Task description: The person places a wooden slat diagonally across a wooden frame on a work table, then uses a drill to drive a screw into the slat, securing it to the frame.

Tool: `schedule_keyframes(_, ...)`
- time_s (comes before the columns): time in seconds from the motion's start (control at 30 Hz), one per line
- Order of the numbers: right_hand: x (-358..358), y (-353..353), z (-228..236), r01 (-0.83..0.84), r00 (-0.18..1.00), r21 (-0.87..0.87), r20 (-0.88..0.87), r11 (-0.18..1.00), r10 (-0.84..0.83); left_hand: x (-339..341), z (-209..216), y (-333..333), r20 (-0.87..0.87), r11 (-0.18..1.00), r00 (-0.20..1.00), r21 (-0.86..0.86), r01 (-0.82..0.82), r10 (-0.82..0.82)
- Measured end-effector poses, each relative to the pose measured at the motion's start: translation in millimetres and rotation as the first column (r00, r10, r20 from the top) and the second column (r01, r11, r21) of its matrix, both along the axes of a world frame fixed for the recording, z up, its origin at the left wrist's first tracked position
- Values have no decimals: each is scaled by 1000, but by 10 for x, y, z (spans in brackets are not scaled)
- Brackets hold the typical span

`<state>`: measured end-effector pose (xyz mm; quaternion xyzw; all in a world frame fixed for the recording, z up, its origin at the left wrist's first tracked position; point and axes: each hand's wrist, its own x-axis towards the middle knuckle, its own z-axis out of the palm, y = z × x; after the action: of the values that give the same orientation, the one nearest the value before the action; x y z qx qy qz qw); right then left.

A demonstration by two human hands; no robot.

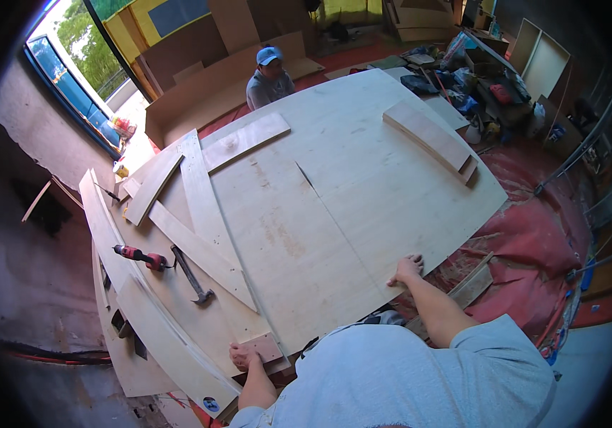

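Observation:
A large pale plywood panel [334, 235] lies flat in front of me, with a thin dark line and a narrow slit across its middle. My left hand [244, 357] is closed on the end of a short wooden block [266, 347] at the panel's near left corner. Further right, my right hand [407, 269] rests on the panel's near edge, fingers apart and holding nothing. A claw hammer [193, 277] and a red and black cordless drill [142, 257] lie left of the panel, near several long wooden strips [202, 250].
Stacked boards [431, 143] lie on the panel's far right, another board [246, 141] on its far left. Behind the far edge is a person in a blue cap [269, 78]. Red sheeting [527, 235] covers the floor at right, near cluttered bags and tools [477, 85].

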<state>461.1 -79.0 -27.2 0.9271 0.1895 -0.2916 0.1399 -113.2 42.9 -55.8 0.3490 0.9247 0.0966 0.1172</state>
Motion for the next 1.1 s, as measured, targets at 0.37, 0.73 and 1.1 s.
schedule_keyframes(0.37, -5, 43, -39, -64, 995, 52, 81, 997, 59, -54, -95, -73, 23, 999, 999, 20, -25, 25)
schedule_keyframes(0.73, -63, -59, 21, 5, 1000, 64, -10, 998, -4, -161, -216, -41, 10, 989, 1000, 144, -25, 23)
schedule_keyframes(1.1, 138, -70, -124, 24, 999, 57, -25, 998, -23, 107, 83, -10, 42, 998, 999, 57, 14, -17)
